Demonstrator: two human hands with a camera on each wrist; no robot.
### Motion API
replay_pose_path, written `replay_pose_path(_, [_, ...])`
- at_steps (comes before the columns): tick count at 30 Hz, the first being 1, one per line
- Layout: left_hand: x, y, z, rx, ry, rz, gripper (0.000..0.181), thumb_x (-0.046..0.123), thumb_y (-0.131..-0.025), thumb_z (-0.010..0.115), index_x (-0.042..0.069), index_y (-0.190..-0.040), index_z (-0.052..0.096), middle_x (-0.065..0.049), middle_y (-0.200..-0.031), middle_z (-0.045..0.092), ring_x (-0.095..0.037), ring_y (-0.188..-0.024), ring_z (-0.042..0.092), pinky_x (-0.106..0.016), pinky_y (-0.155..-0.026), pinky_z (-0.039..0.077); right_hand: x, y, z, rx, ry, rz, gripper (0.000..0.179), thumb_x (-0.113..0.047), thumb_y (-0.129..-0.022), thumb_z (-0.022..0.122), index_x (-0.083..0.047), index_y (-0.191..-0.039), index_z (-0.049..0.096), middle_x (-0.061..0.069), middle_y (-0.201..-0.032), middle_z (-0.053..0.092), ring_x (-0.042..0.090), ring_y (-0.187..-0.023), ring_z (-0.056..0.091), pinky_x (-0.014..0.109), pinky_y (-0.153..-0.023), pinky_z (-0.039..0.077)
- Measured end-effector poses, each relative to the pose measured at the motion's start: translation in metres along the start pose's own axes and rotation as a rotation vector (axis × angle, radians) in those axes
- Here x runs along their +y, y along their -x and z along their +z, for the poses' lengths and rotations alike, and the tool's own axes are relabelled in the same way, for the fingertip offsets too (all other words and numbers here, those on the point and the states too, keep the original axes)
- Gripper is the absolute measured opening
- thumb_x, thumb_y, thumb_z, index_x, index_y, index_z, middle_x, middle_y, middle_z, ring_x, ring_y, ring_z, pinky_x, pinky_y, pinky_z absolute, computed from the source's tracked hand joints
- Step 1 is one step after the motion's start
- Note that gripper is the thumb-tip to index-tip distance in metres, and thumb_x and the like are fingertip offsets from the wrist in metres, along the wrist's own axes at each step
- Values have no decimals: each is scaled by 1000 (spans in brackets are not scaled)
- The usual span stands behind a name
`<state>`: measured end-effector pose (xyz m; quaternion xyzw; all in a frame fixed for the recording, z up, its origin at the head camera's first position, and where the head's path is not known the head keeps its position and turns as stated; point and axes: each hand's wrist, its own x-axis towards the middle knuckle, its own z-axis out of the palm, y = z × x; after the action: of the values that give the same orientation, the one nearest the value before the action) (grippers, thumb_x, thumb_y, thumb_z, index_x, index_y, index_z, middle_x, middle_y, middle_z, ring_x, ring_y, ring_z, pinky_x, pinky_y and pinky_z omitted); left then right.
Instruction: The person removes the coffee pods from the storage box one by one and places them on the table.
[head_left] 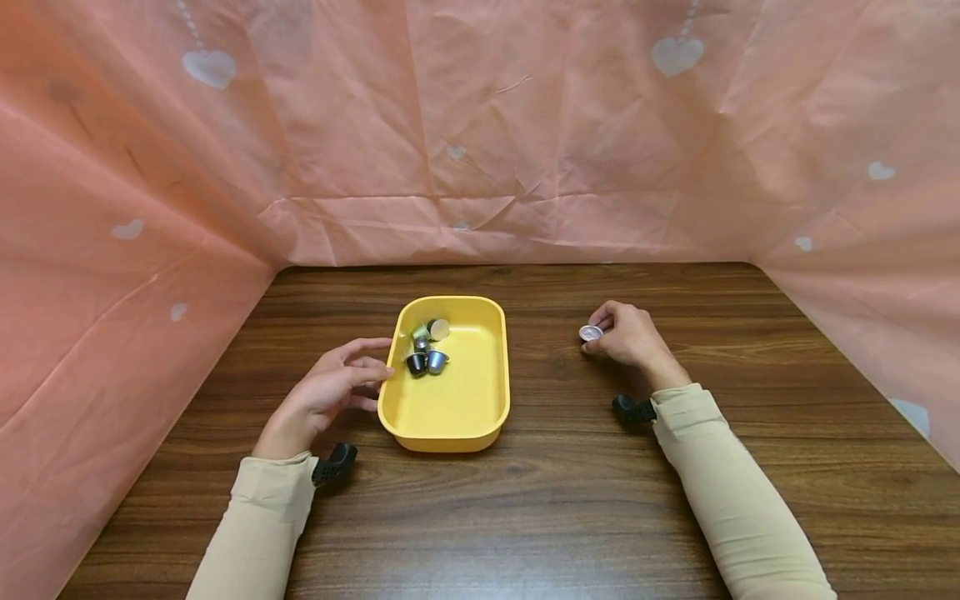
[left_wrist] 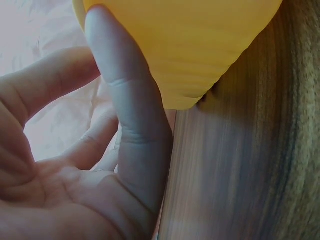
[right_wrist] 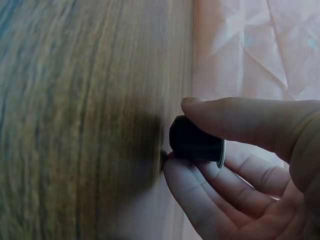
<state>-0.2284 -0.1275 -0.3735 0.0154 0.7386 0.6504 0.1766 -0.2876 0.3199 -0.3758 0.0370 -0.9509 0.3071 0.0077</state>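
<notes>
So the right hand (head_left: 628,335) has a little coffee pod (right_wrist: 194,140), dark body with a pale lid, pinched between thumb and fingers. Its lid faces up in the head view. It's low over the wooden table (head_left: 570,500), well to the right of the yellow tub (head_left: 450,408); can't really tell if its base touches the wood.

Left hand (head_left: 322,390) is at the tub's left side, fingers loose and spread apart, with the thumb against the tub near its rim.

Inside the tub there's a small bunch of pods over on the left: a black pod (head_left: 416,365) right beside a blue pod (head_left: 436,362), then a green pod (head_left: 420,332), a pale-lidded pod (head_left: 439,330) and a small greyish one partly hidden between them.

Pink curtain (head_left: 480,125) with hearts all round.
</notes>
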Motion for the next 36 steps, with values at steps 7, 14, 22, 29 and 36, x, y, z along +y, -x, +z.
replay_pose_path(7, [0, -1, 0, 1, -1, 2, 68, 8, -101, 69, 5, -163, 41, -6, -110, 70, -15, -91, 69, -33, -75, 66, -1, 1, -1, -3, -1, 3, 40, -18, -86, 87, -1, -118, 68, 18, -113, 75, 32, -102, 68, 33, -83, 50])
replay_pose_path(14, [0, 0, 0, 0, -1, 1, 67, 8, -102, 68, 5, -163, 41, -6, -110, 70, -15, -92, 69, -33, -75, 67, -1, 1, 0, 4, 1, -4, 41, -18, -86, 88, -1, -117, 68, 18, -112, 75, 32, -101, 68, 34, -83, 50])
replay_pose_path(22, [0, 0, 0, 10, -19, -11, 67, 10, -101, 70, 8, -163, 43, -5, -110, 70, -15, -94, 67, -31, -74, 66, -1, 2, 2, 11, 4, -5, 41, -19, -85, 88, -1, -116, 68, 18, -112, 74, 32, -100, 67, 34, -82, 50])
replay_pose_path(29, [0, 0, 0, 10, -11, -7, 66, 9, -102, 69, 8, -162, 43, -5, -109, 70, -14, -93, 67, -30, -74, 66, -1, 2, 3, 10, 5, -2, 43, -20, -84, 89, -1, -116, 68, 18, -112, 74, 31, -100, 67, 33, -81, 50])
replay_pose_path(36, [-1, 0, -1, 7, -8, -2, 67, 9, -102, 69, 7, -163, 42, -4, -109, 70, -14, -93, 67, -31, -74, 66, -3, 2, 2, 5, 1, -3, 48, -20, -83, 90, 0, -121, 67, 20, -117, 74, 33, -103, 68, 36, -83, 51])
